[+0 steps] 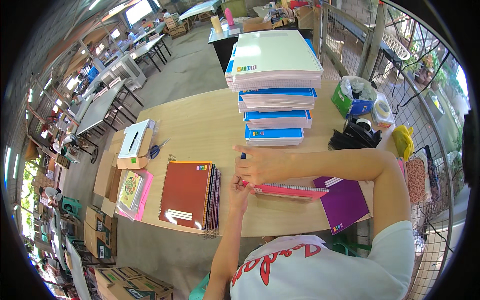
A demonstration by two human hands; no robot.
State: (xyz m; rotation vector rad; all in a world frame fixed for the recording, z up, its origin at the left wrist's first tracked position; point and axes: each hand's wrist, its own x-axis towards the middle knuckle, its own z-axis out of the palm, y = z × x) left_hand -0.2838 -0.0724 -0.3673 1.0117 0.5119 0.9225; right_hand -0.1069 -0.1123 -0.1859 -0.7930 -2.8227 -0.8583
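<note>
Head view: my right hand (261,167) hid most of a blue object (243,156), its kind undetermined, and the pink spiral notebook's (295,191) left end. That hand was curled around the blue object. Just below it, my left hand (239,195) pinched the notebook, which extended rightward.

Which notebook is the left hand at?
The pink notebook, its left end at the left hand; the red-brown notebook, purple notebook and blue-covered stacks lie farther off.
</note>
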